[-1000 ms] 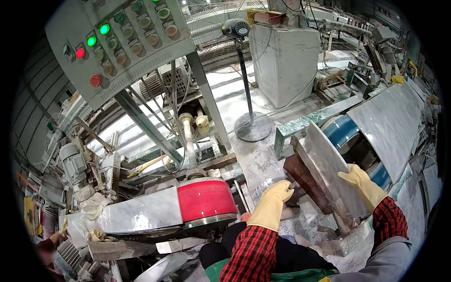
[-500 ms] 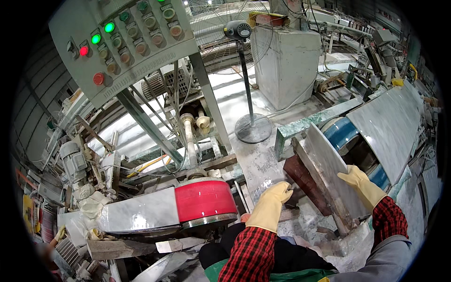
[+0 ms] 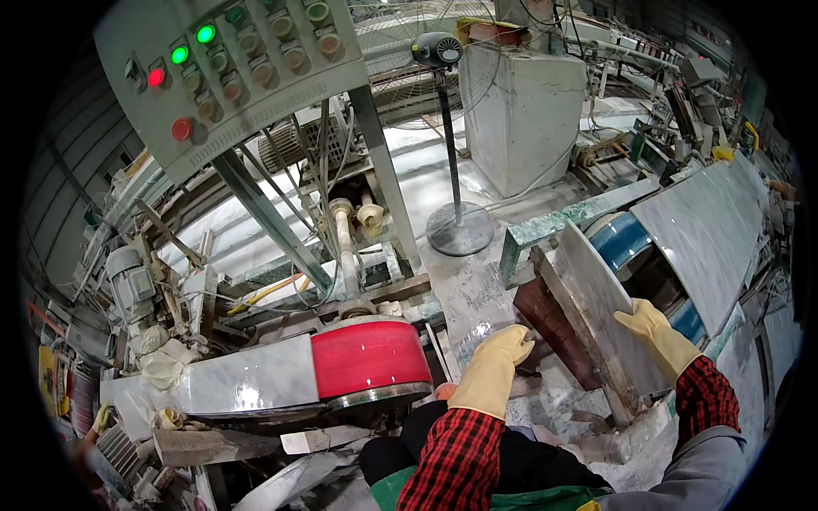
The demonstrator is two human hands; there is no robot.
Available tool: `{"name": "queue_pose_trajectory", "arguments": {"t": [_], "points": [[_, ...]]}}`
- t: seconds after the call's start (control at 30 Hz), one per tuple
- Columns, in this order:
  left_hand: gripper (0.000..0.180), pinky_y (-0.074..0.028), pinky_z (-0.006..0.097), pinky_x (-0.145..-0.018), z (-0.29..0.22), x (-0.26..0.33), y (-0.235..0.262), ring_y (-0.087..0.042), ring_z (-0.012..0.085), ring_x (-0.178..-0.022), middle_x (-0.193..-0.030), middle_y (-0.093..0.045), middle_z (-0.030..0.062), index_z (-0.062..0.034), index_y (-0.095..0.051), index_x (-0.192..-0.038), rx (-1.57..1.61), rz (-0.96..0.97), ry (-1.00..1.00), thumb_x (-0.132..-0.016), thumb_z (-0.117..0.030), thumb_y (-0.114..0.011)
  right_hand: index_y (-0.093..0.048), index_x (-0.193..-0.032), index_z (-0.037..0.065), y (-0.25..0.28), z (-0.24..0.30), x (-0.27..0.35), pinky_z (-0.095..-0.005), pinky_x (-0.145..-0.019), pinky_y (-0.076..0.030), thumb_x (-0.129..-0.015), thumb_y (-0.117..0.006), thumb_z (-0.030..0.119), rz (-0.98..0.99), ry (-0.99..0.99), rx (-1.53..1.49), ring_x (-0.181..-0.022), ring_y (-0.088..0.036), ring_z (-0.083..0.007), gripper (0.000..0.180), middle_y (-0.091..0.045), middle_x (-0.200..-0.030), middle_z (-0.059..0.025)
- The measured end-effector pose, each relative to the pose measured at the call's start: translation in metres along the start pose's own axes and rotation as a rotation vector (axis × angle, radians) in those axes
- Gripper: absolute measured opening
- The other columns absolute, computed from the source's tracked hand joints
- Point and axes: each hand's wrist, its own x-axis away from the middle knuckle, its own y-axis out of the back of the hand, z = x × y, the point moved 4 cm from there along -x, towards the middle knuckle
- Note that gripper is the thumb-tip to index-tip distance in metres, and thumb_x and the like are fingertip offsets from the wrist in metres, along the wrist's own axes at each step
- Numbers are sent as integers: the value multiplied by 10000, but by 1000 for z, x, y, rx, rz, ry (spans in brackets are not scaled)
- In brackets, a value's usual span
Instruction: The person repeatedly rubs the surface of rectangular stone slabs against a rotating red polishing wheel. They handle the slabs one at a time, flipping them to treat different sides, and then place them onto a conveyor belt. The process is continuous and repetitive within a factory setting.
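Note:
My left hand, in a cream rubber glove, hangs over the gap between two conveyors. Its fingers are curled in, and nothing shows in them. On the right, my gloved right hand grips the edge of a grey-white stone slab. This slab stands tilted on edge beside the blue conveyor roller, against rough boards. Another polished stone slab lies flat at the left, next to the red belt roller. A larger slab rests flat on the blue-rollered conveyor.
A control panel with lit green and red buttons hangs at upper left. A pedestal fan stands beyond my hands, near a concrete block. Timber offcuts lie at lower left. At the far left edge another person's gloved hand shows.
The view has shifted slightly. The flat slab at the left sits a little farther left, with slightly more red belt showing. Both my hands are almost where they were.

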Motion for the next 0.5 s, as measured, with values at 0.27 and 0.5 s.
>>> {"name": "queue_pose_trajectory", "arguments": {"t": [0.27,0.5], "points": [[286,-486,411,-811,1,2,2,-630,322,-964,-1025,-661,133,-71,-599,-1007,16,-20,17,-861,-316,-621,-652,-1036,35,-4,-2,-3,-383,-768,-497,-748,-650,464,-7,17,-14,-859,-666,-265,517,-674,-873,-152],[447,-494,359,-868,-7,1,4,-634,300,-997,-1081,-657,175,-36,-563,-1216,-44,80,37,-877,-324,-600,-654,-1073,51,-7,-11,-8,-381,-769,-497,-751,-656,462,-3,21,-23,-848,-666,-254,522,-680,-880,-145]]}}
